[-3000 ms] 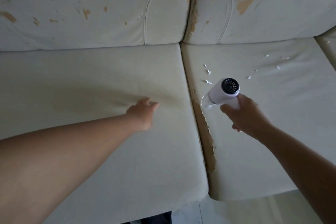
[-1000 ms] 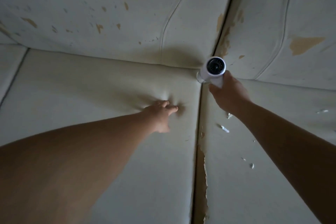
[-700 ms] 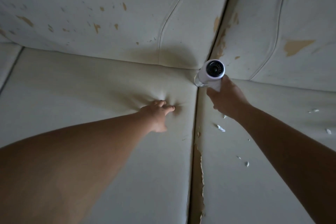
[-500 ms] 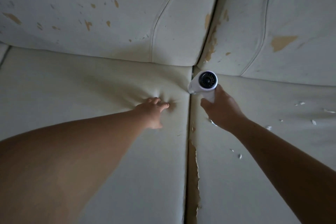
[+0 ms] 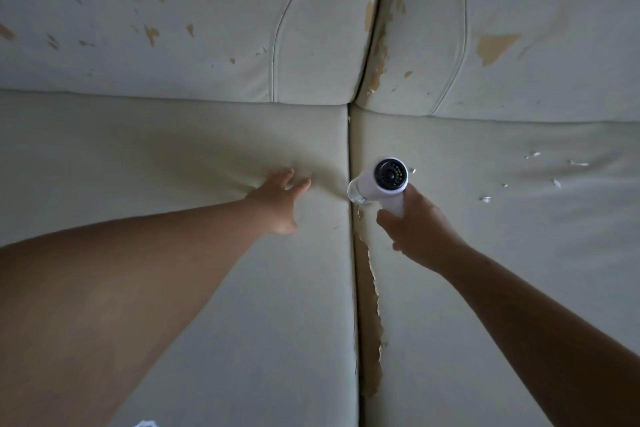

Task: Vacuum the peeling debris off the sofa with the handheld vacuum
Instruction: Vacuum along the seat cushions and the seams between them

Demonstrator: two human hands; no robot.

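Seemingly light and rigid, the handheld vacuum (image 5: 379, 184) noses the sofa's (image 5: 173, 55) middle seam (image 5: 350, 135), the right hand (image 5: 419, 232) wrapped round its handle, while the flat left hand (image 5: 280, 199) presses the soft cushion (image 5: 156, 156).

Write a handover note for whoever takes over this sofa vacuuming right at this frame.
Left hand: fingers straight, pressing the left seat cushion beside the seam.
Right hand: grips the handheld vacuum, nozzle down at the seam between the two seat cushions.
Done: the left seat cushion looks free of debris.
Left to do: white flakes lie scattered on the right seat cushion, one just beside the vacuum; the peeled strip along the seam may shed more.
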